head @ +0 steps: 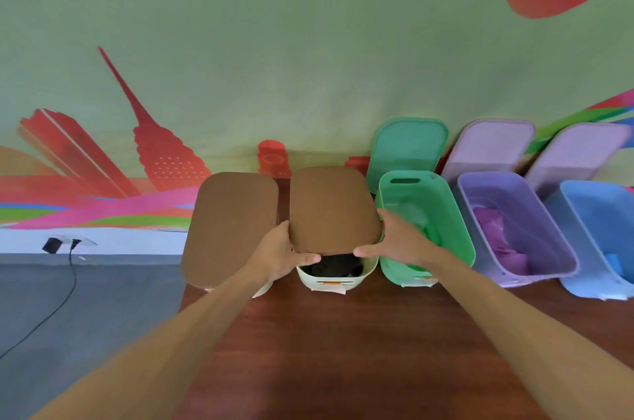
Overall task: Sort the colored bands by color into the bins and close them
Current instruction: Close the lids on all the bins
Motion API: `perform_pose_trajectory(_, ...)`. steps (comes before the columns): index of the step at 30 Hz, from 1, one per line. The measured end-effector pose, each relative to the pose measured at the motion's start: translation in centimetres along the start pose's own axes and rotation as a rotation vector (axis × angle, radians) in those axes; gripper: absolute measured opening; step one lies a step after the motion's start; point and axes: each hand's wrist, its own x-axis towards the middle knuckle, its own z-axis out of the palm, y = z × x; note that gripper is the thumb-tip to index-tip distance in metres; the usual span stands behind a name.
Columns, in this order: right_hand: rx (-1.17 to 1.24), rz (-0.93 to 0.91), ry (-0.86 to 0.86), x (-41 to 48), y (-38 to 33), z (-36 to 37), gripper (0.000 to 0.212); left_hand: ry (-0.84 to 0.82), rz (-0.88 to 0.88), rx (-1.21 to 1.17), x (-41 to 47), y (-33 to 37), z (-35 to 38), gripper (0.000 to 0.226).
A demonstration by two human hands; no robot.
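A brown lid (332,210) sits tilted over a cream bin (338,277) at the table's middle, its near end raised so dark bands (334,265) show inside. My left hand (283,254) grips the lid's left near corner and my right hand (394,241) grips its right near corner. To the left, another cream bin lies fully covered by a brown lid (231,224). To the right stand an open green bin (425,227), an open purple bin (514,227) with purple bands (497,237), and an open blue bin (600,230).
A green lid (408,145) and two purple lids (490,145) (579,151) lean against the painted wall behind the bins. The brown wooden table (343,333) ends just left of the covered bin. A black cable (68,285) lies on the grey floor at left.
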Motion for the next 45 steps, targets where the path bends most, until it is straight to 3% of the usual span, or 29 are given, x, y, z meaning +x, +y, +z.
perform_pose_trajectory(2,-0.088,0.039,0.000,-0.2,1.1,0.7,0.096,0.019,0.012,0.086,-0.5,-0.6,0.8,0.059)
perform_pose_trajectory(4,-0.162,0.083,-0.002,-0.6,1.6,1.5,0.105,0.029,0.008,0.157,-0.8,-1.0,1.4,0.070)
perform_pose_trajectory(10,-0.229,0.110,0.016,-1.0,3.0,3.8,0.106,0.043,-0.043,0.331,-1.3,-1.3,2.9,0.065)
perform_pose_trajectory(17,-0.213,0.092,0.079,-0.8,4.0,4.7,0.099,0.060,-0.077,0.287,-0.8,-1.1,3.5,0.063)
perform_pose_trajectory(23,-0.224,0.129,0.065,-0.2,4.0,4.8,0.110,0.034,-0.109,0.290,-0.7,-1.3,3.6,0.055)
perform_pose_trajectory(26,-0.231,0.143,0.046,-0.3,3.6,4.7,0.111,-0.001,-0.150,0.302,-0.5,-1.2,3.5,0.063)
perform_pose_trajectory(30,-0.218,0.151,0.050,-0.8,2.7,4.5,0.108,-0.080,-0.205,0.251,-0.3,-0.4,2.9,0.074)
perform_pose_trajectory(32,-0.235,0.143,0.072,-1.3,2.0,3.8,0.101,-0.105,-0.214,0.204,-0.6,0.4,1.9,0.064)
perform_pose_trajectory(35,-0.309,0.123,0.143,-2.6,1.1,2.0,0.089,-0.033,-0.088,0.318,-1.0,1.6,-0.4,0.039)
perform_pose_trajectory(38,-0.436,0.114,0.161,-4.2,0.4,-0.2,0.081,0.020,0.039,0.415,-1.7,3.2,-2.3,0.035)
perform_pose_trajectory(42,-0.553,0.067,0.187,-5.2,-1.5,-4.1,0.076,-0.186,0.070,0.218,-2.7,7.4,-3.8,0.040)
perform_pose_trajectory(45,-0.595,0.033,0.228,-5.1,-2.8,-7.9,0.070,-0.259,0.143,0.285,-2.5,11.1,-4.7,0.042)
